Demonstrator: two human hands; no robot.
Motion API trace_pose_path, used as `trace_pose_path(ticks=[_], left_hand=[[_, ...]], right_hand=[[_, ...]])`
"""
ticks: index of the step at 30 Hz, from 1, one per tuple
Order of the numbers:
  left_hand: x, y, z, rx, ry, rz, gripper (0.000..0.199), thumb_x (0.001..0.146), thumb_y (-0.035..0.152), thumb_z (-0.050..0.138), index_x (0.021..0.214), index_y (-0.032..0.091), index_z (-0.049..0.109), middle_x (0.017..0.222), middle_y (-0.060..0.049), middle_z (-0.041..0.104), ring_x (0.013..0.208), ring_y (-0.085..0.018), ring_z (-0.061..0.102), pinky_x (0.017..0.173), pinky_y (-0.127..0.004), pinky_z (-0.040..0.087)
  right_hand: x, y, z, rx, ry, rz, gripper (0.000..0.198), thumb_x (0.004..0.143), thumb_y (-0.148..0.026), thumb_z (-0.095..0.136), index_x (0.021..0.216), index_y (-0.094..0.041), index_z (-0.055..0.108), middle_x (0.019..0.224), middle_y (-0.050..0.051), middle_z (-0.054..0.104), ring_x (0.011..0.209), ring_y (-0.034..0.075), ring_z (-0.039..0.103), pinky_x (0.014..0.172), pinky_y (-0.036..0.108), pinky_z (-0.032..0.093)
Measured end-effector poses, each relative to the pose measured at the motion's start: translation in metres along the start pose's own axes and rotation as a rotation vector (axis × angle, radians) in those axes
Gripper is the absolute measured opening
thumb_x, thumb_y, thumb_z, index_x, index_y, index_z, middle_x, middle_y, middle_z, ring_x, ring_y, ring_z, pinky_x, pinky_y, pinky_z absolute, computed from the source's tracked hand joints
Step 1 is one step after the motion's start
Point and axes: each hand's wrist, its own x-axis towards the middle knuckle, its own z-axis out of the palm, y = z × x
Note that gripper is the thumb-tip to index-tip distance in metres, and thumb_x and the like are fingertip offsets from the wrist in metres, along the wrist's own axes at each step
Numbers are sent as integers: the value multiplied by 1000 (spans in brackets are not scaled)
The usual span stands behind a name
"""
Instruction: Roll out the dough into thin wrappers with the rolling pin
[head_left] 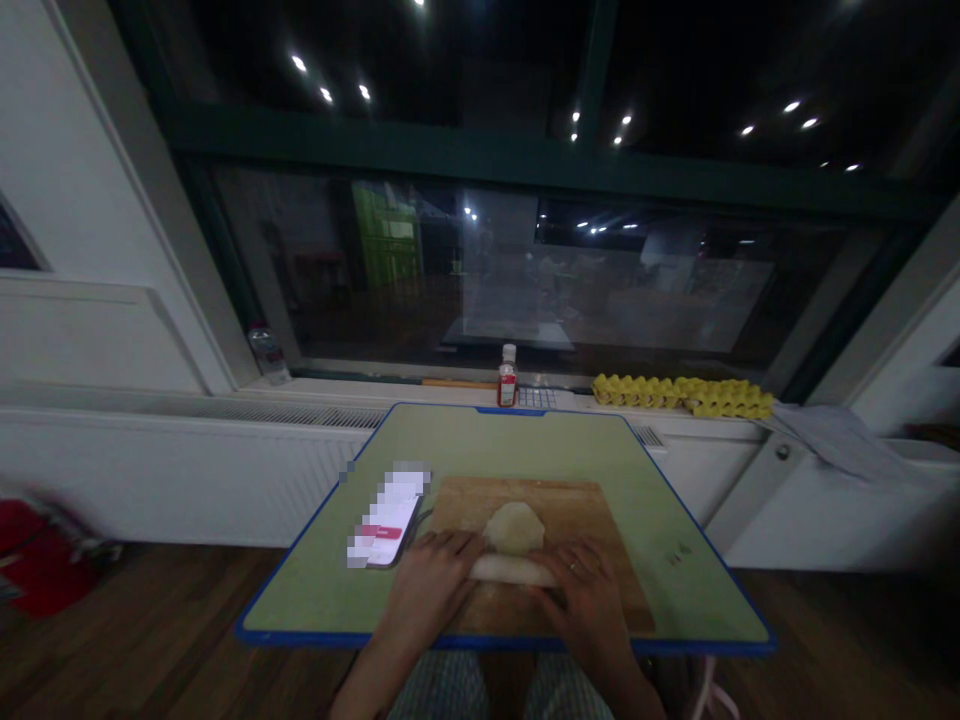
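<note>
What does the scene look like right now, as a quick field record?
Left hand: over the left end of a rolling pin (hand)
Right hand: over its right end (hand)
Dough: flattened round, just beyond the pin; contact unclear
Board: wooden, under the dough
Table: green top, blue edge, under the board
Phone: left of the board, screen lit
Windowsill: bottle with white cap, upright

Dark window above white radiator, brown wooden floor
</note>
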Motion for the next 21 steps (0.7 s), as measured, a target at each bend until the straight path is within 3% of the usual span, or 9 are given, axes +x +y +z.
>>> trace_pose_path(ticks=[6, 10, 14, 18, 21], left_hand=[[8, 9, -8, -8, 1, 34, 19, 87, 18, 56, 103, 22, 66, 96, -6, 72, 92, -24, 67, 80, -35, 48], [13, 12, -14, -14, 16, 60, 17, 88, 20, 57, 103, 22, 65, 94, -7, 72, 89, -24, 67, 78, -35, 48], [20, 17, -16, -41, 47, 87, 13, 89, 23, 57, 100, 22, 65, 93, -6, 72, 90, -23, 66, 82, -36, 46], [24, 17, -12, -102, 122, 119, 12, 88, 25, 60, 98, 23, 66, 100, -5, 71, 98, -24, 62, 90, -40, 43], [25, 9, -8, -142, 236, 123, 21, 89, 27, 60, 110, 25, 65, 110, -4, 70, 106, -25, 59, 96, -43, 41]], right_hand=[[-2, -1, -1, -54, -8, -47, 28, 94, -38, 55, 120, -31, 64, 111, 3, 71, 98, 18, 66, 92, 31, 44], [9, 2, -12, -80, -155, -15, 30, 93, -46, 55, 119, -33, 64, 114, 4, 71, 96, 19, 67, 83, 29, 47], [22, 7, -22, -109, -312, 56, 38, 91, -57, 53, 114, -30, 67, 94, 5, 74, 82, 19, 68, 69, 25, 46], [26, 13, -21, -161, -296, 120, 45, 88, -64, 53, 109, -28, 70, 84, 6, 74, 78, 19, 68, 67, 24, 45], [24, 16, -17, -234, -245, 185, 45, 88, -62, 54, 110, -27, 70, 81, 6, 73, 75, 19, 69, 66, 25, 45]])
